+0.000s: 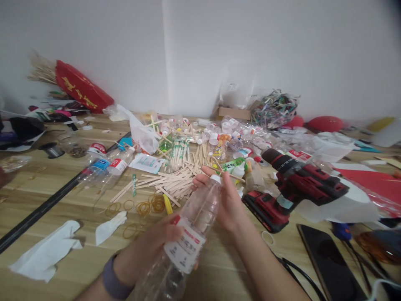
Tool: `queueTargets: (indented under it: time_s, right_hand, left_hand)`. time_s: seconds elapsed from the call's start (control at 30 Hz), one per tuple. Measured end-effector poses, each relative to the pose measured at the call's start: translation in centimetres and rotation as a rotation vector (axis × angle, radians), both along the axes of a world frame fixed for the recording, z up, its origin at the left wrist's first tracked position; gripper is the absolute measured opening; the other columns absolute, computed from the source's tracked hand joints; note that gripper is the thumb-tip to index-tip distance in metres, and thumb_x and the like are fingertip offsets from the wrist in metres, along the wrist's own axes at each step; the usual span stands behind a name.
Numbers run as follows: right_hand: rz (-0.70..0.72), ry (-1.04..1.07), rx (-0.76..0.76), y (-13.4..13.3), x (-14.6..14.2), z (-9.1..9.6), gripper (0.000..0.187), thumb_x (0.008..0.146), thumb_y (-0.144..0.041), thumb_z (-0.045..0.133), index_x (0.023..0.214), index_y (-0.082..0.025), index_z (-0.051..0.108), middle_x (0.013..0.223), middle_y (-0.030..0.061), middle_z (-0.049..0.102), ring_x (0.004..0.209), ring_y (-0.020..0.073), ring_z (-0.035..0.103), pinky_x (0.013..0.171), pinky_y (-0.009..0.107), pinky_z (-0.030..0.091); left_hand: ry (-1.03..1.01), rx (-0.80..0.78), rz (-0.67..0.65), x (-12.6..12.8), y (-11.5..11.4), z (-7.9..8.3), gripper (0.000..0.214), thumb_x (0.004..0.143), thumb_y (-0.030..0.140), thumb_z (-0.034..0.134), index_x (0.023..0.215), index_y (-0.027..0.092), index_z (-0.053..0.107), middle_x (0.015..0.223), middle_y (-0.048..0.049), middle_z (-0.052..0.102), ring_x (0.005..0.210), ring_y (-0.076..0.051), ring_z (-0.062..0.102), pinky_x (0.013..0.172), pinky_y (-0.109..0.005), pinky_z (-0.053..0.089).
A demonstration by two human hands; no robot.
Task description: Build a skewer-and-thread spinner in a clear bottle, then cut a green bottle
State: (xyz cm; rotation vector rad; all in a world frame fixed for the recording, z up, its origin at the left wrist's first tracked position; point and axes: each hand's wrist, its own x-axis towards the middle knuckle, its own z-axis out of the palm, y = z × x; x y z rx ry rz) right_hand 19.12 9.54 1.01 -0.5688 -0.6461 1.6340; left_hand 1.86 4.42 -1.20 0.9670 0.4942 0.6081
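A clear plastic bottle with a white cap and a red-and-white label lies tilted across both hands, its cap pointing away from me. My left hand, with a dark band at the wrist, is wrapped round the bottle at the label. Behind the neck, my right hand cups the bottle, its fingertips showing on the left and its thumb on the right. Thin wooden sticks show by the right thumb; I cannot tell whether the hand touches them. Just beyond lies a heap of flat wooden sticks.
A red-and-black cordless drill lies at the right, above a dark phone. Labelled bottles lie at the left by a long black bar. Rubber bands and tissues lie nearer. More bottles crowd the back.
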Motion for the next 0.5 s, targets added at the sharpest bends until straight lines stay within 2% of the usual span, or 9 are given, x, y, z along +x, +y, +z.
queueTargets:
  time_s: [0.03, 0.07, 0.1, 0.17, 0.23, 0.3, 0.4, 0.5]
  right_hand:
    - [0.041, 0.03, 0.016, -0.1, 0.0, 0.0, 0.049, 0.065, -0.061, 0.079, 0.094, -0.022, 0.075, 0.084, 0.0023, 0.078, 0.083, 0.0203, 0.071, 0.088, 0.037, 0.052]
    - [0.069, 0.054, 0.028, -0.2, -0.1, 0.1, 0.048, 0.064, -0.062, 0.078, 0.092, -0.023, 0.075, 0.083, 0.0018, 0.078, 0.081, 0.0208, 0.071, 0.088, 0.039, 0.052]
    - [0.08, 0.066, 0.034, -0.3, -0.2, 0.0, 0.044, 0.063, -0.062, 0.078, 0.086, -0.024, 0.075, 0.08, 0.0011, 0.077, 0.079, 0.021, 0.071, 0.089, 0.04, 0.052]
    - [0.07, 0.051, 0.028, -0.2, -0.4, 0.0, 0.036, 0.059, -0.056, 0.081, 0.072, -0.024, 0.072, 0.072, 0.0004, 0.076, 0.074, 0.0216, 0.07, 0.088, 0.041, 0.052]
    - [0.061, 0.016, 0.006, -0.1, -0.6, -0.1, 0.031, 0.057, -0.05, 0.082, 0.062, -0.023, 0.067, 0.066, 0.0006, 0.074, 0.07, 0.0225, 0.07, 0.086, 0.041, 0.053]
    - [0.056, -0.014, -0.022, 0.1, -0.6, -0.2, 0.028, 0.059, -0.044, 0.082, 0.059, -0.022, 0.065, 0.065, 0.0015, 0.074, 0.07, 0.0232, 0.071, 0.084, 0.041, 0.053]
    - [0.039, -0.045, -0.073, 0.3, -0.5, -0.5, 0.024, 0.064, -0.04, 0.079, 0.061, -0.022, 0.064, 0.071, 0.0026, 0.077, 0.076, 0.0225, 0.072, 0.085, 0.039, 0.052]
    - [0.038, -0.056, -0.1, 0.2, -0.5, -0.7, 0.022, 0.069, -0.039, 0.077, 0.064, -0.021, 0.066, 0.076, 0.0043, 0.078, 0.078, 0.0216, 0.073, 0.085, 0.037, 0.052]
  left_hand:
    - [-0.125, -0.091, -0.02, 0.2, -0.2, -0.8, 0.056, 0.074, 0.061, 0.065, 0.106, 0.015, 0.07, 0.089, -0.0033, 0.072, 0.061, -0.013, 0.065, 0.056, -0.022, 0.047]
    - [-0.185, -0.158, -0.044, 0.4, -0.3, -1.6, 0.057, 0.078, 0.063, 0.057, 0.1, 0.013, 0.072, 0.084, -0.0021, 0.072, 0.055, -0.011, 0.063, 0.054, -0.02, 0.045]
    - [-0.216, -0.201, -0.073, 0.6, -0.5, -2.2, 0.061, 0.083, 0.064, 0.048, 0.093, 0.01, 0.073, 0.077, -0.0018, 0.07, 0.051, -0.009, 0.061, 0.051, -0.019, 0.043]
    - [-0.232, -0.246, -0.105, 0.8, -0.5, -2.6, 0.064, 0.083, 0.066, 0.047, 0.086, 0.007, 0.073, 0.071, -0.0033, 0.069, 0.049, -0.009, 0.06, 0.049, -0.018, 0.043]
    - [-0.195, -0.254, -0.093, 0.7, -0.2, -2.0, 0.058, 0.073, 0.064, 0.066, 0.087, 0.008, 0.072, 0.071, -0.0054, 0.069, 0.052, -0.011, 0.062, 0.049, -0.019, 0.045]
    - [-0.084, -0.197, -0.041, 0.3, 0.1, -0.7, 0.05, 0.065, 0.053, 0.079, 0.091, 0.011, 0.07, 0.074, -0.0037, 0.07, 0.056, -0.012, 0.063, 0.052, -0.019, 0.046]
    - [0.117, -0.014, 0.086, 0.0, 0.5, 1.5, 0.037, 0.068, 0.038, 0.081, 0.096, 0.017, 0.07, 0.074, 0.0045, 0.067, 0.062, -0.009, 0.058, 0.058, -0.017, 0.041]
    - [0.196, 0.086, 0.133, 0.0, 0.3, 2.3, 0.033, 0.072, 0.031, 0.077, 0.102, 0.021, 0.071, 0.078, 0.0084, 0.067, 0.067, -0.008, 0.056, 0.062, -0.016, 0.039]
